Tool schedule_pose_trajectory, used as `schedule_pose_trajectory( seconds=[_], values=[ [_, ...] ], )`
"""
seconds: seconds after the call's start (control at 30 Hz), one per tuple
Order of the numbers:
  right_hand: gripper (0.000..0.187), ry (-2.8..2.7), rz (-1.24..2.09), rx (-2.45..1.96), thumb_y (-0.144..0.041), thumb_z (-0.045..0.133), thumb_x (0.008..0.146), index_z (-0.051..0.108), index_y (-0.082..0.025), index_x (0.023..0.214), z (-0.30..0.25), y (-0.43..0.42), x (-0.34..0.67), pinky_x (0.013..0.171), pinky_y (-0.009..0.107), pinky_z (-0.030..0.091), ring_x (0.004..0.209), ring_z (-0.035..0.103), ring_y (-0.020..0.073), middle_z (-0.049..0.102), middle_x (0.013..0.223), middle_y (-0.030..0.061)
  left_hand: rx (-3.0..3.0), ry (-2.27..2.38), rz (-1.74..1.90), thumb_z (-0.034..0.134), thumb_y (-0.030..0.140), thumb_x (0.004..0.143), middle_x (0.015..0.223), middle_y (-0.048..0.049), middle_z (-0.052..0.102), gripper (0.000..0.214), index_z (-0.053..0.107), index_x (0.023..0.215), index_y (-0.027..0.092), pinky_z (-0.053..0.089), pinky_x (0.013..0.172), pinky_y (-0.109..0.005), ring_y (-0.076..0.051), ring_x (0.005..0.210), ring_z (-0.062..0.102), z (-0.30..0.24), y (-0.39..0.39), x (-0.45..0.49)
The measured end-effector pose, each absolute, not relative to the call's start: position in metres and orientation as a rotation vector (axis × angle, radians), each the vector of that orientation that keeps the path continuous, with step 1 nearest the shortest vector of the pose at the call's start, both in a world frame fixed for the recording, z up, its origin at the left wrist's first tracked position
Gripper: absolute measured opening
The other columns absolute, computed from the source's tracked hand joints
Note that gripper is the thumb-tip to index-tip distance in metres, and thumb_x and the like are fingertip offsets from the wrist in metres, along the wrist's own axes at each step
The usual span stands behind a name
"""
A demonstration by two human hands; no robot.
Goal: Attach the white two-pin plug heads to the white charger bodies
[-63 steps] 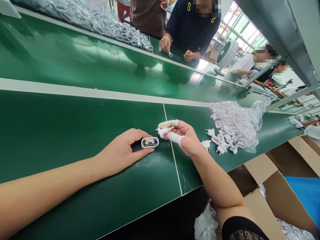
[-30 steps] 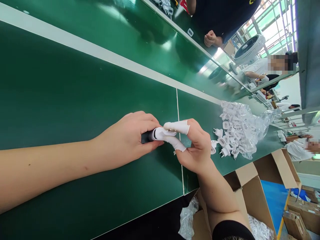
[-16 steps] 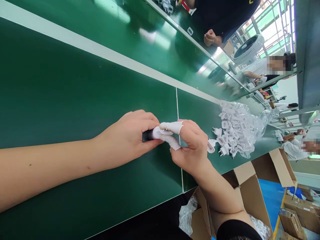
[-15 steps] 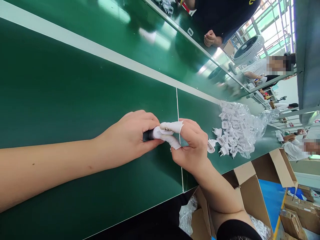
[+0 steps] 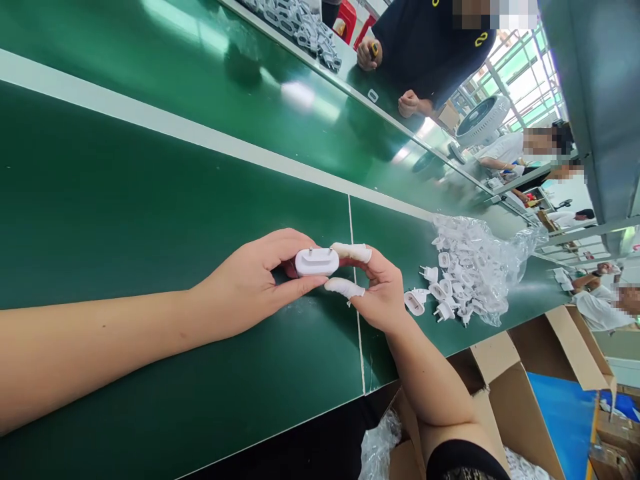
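Observation:
A white oval plug adapter (image 5: 317, 262) is between my two hands above the green table (image 5: 210, 373), its broad face and two metal pins showing. My left hand (image 5: 265, 273) grips its left end, thumb below and fingers above and behind. At the right end, my right hand (image 5: 377, 283) closes on it with thumb and forefinger, both in white finger covers. Its other fingers curl behind, partly hidden. Right of this hand, a single white adapter (image 5: 415, 302) lies on the table beside a pile of similar adapters (image 5: 453, 287).
A clear plastic bag (image 5: 493, 260) covers part of the pile. Open cardboard boxes (image 5: 520, 393) stand below the table's near edge. A co-worker in a dark shirt (image 5: 420, 47) is across the table, near a heap of grey-white parts (image 5: 300, 27). A fan (image 5: 483, 120) stands farther back.
The adapter has turned so its broad face and pins show; the dark piece seen in my left hand earlier is out of sight. My right fingers have shifted to the adapter's right end.

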State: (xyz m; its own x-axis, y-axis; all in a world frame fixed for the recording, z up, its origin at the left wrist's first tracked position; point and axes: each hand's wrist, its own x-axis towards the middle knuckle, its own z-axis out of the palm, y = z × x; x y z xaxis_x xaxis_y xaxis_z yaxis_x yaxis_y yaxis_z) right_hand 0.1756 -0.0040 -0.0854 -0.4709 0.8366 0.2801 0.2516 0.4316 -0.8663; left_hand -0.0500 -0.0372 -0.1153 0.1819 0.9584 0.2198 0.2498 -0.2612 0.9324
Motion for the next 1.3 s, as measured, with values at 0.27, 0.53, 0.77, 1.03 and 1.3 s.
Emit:
schedule_pose_trajectory(
  seconds=[0.27,0.53,0.77,1.03,1.3],
  values=[
    [0.040,-1.899,1.084,-0.988,-0.045,0.092,0.080,0.079,-0.029,0.114,-0.081,-0.007,0.175,0.089,0.042,0.066,0.086,0.077,0.0208,0.081,0.101,0.0038,1.405,1.141,0.916,0.075,0.070,0.079,0.078,-0.0031,0.077,0.051,0.079,0.102,0.025,0.060,0.059,-0.034,-0.027,0.072,0.073,-0.102,-0.036,-0.051],
    [0.042,-1.827,1.193,-1.042,-0.043,0.092,0.079,0.079,-0.027,0.115,-0.085,-0.009,0.175,0.093,0.044,0.066,0.086,0.078,0.0213,0.081,0.093,0.0035,1.347,1.053,1.009,0.078,0.063,0.083,0.095,-0.0039,0.081,0.057,0.075,0.126,0.027,0.069,0.073,-0.038,-0.028,0.079,0.078,-0.107,-0.040,-0.050],
    [0.007,-1.983,0.769,-0.825,-0.033,0.078,0.093,0.076,-0.029,0.098,-0.083,-0.009,0.169,0.093,0.044,0.066,0.106,0.076,0.0240,0.080,0.109,0.0071,1.930,0.966,1.318,0.058,0.027,0.101,0.136,-0.0016,0.072,0.030,0.078,0.122,0.036,0.060,0.104,-0.035,-0.024,0.118,0.071,-0.116,-0.042,-0.055],
    [0.015,-2.042,0.526,-0.647,-0.018,0.074,0.095,0.073,-0.029,0.105,-0.083,-0.008,0.168,0.088,0.041,0.067,0.102,0.078,0.0214,0.080,0.111,0.0056,1.976,0.862,1.389,0.060,0.017,0.099,0.136,-0.0016,0.072,0.035,0.076,0.123,0.037,0.060,0.107,-0.034,-0.023,0.118,0.073,-0.112,-0.043,-0.059],
    [0.042,-1.955,0.807,-0.822,-0.021,0.083,0.089,0.070,-0.027,0.128,-0.091,-0.014,0.178,0.082,0.033,0.068,0.086,0.078,0.0182,0.081,0.106,0.0049,1.570,0.919,1.289,0.079,0.029,0.092,0.122,-0.0076,0.077,0.051,0.061,0.139,0.021,0.064,0.087,-0.029,-0.018,0.091,0.077,-0.117,-0.042,-0.044]
  ],
)
